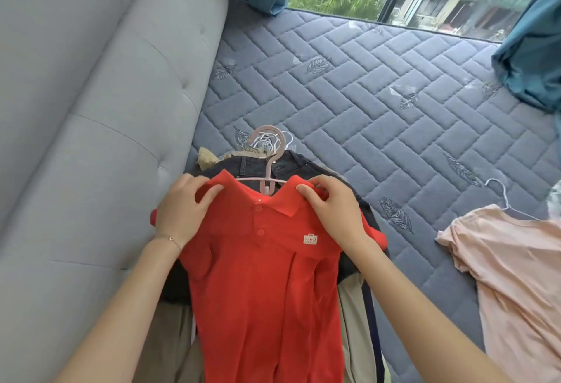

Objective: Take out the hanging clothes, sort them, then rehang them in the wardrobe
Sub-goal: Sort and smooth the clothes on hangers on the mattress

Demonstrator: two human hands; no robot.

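My left hand (182, 203) and right hand (331, 203) each pinch the collar edge of the red polo shirt (261, 276). It lies flat on a curved pink plastic hanger (270, 154), atop dark denim (291, 164), at six o'clock on the quilted grey mattress (364, 94). A soft, rumpled peach T-shirt (516, 276) lies at four o'clock.

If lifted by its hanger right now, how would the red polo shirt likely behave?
Probably floppy: the red polo shirt shows soft creases, so its body should hang limp. The pink hanger looks rigid and would likely keep the shoulders spread. It seems light: the left hand and right hand hold it by pinching the collar.
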